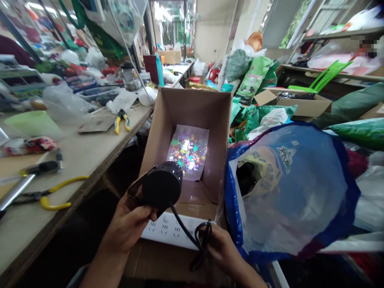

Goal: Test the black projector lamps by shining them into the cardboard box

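At the bottom centre of the frame, a black cylindrical lamp [162,185] with small holes round its rim and a thin bracket at its side, held firmly in the left hand [127,226], fingers curled closed under the body, front end aimed down into a brown cardboard box [192,106]. Lower right of that, the right hand [220,250], nearly closed on loops of black cord [199,236] running from the back of the lamp. Just beneath both hands, a white power strip [168,231] with several sockets, lying across the near part of the box and touching neither hand as far as can be told. Inside the box, against the far wall and floor, a rainbow-sparkling holographic sheet [187,152], bright at its centre. To the right, touching the box side, a large clear plastic bag with blue trim [288,188]. Along the left side of the frame, a long workbench [75,160] bearing yellow-handled pliers [121,121] and, nearer the lower left, yellow-handled cutters [45,198]. Upper right, beyond the bag, another cardboard box [300,102] among green sacks, with a bright green plastic piece [321,76] behind it.
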Demonstrator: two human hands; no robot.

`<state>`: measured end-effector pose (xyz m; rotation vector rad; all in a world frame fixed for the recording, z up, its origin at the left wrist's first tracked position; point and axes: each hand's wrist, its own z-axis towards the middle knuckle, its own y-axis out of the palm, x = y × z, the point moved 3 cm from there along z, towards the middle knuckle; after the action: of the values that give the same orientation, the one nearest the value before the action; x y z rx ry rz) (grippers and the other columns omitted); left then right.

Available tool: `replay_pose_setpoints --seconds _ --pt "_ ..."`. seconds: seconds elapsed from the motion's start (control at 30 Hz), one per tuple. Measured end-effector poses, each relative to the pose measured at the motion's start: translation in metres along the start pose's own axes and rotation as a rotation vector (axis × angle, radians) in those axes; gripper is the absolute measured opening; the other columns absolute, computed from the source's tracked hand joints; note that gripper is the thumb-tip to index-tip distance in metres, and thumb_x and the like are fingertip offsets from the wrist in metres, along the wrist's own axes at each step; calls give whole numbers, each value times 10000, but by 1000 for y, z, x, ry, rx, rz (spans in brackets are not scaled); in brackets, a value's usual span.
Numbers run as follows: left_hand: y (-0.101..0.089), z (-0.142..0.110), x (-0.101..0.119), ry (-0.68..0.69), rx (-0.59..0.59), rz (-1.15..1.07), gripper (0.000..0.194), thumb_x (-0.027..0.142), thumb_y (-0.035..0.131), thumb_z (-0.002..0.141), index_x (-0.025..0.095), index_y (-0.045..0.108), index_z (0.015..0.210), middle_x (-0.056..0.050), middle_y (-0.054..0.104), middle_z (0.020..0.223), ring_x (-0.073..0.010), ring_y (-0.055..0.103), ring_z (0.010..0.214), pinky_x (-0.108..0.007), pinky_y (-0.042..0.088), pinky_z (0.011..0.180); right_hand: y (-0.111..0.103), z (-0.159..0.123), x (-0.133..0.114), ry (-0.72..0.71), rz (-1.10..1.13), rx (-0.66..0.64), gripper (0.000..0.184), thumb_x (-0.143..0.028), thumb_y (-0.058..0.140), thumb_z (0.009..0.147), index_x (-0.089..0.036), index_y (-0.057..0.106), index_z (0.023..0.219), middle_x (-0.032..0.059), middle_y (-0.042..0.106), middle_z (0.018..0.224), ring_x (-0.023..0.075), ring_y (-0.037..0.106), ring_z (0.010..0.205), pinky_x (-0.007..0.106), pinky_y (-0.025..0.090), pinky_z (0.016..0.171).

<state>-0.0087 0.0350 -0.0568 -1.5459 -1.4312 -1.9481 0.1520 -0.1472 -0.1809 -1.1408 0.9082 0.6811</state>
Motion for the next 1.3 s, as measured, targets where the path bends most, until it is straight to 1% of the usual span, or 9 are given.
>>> replay_pose_setpoints --seconds 0.17,0.27,0.5,0.67,0.77,0.9,1.03,1.17,1.3 --pt "6 -1 1 -19 35 22 340 69 744 587 214 645 879 30 652 689 -96 563 495 -190 501 461 2 0 -1 -16 -19 91 155 -82 509 793 -187 597 865 67 604 865 166 604 769 245 486 683" --pt "8 -3 -2 -27 55 27 259 86 747 598 190 654 816 34 610 601 -95 549 491 -181 492 466 3 0 -4 -15 -47 97 139 -107 490 806 -195 597 814 74 600 846 176 609 746 254 494 654" --pt "5 -1 -7 -25 -8 29 190 123 762 619 179 656 766 17 617 630 -94 543 495 -187 483 461 6 0 2 -66 -130 137 233 -119 454 784 -226 633 890 77 622 851 202 629 737 292 522 640" --pt "4 0 -16 12 -71 87 592 89 717 651 283 552 1186 -6 660 908 -105 569 563 -211 490 481 4 -4 8 -37 -23 198 169 -221 530 806 -281 659 898 61 662 854 246 647 779 342 542 683" --pt "5 -4 -26 57 -103 303 678 101 690 687 267 458 1301 9 647 810 -116 570 567 -232 502 516 -5 -4 9 85 64 287 124 -331 575 819 -254 667 851 59 668 801 251 649 737 336 542 650" --pt "10 -14 -38 89 -166 658 618 112 625 744 248 451 1322 1 667 871 -142 621 695 -264 529 676 -21 0 4 298 212 317 244 -435 584 829 -196 631 815 72 661 858 229 640 770 305 530 680" --pt "15 -24 -47 256 -294 957 672 62 538 768 302 374 1374 -35 656 1147 -183 647 870 -314 524 797 -34 3 -12 355 481 281 285 -455 623 804 -228 577 970 114 565 1241 267 602 1043 373 499 860" --pt "23 -34 -65 393 -488 1043 790 -11 478 727 318 283 1418 -50 608 1244 -215 626 1007 -351 511 873 -35 3 -36 283 622 150 759 -596 648 710 -290 351 1338 124 481 1353 304 522 1175 453 438 955" --pt "38 -46 -75 555 -634 1016 795 -12 475 751 281 219 1445 -85 652 1120 -227 642 969 -381 510 901 -33 1 -48 304 546 167 835 -597 681 662 -273 348 1355 78 448 1389 304 418 1269 416 356 1044"
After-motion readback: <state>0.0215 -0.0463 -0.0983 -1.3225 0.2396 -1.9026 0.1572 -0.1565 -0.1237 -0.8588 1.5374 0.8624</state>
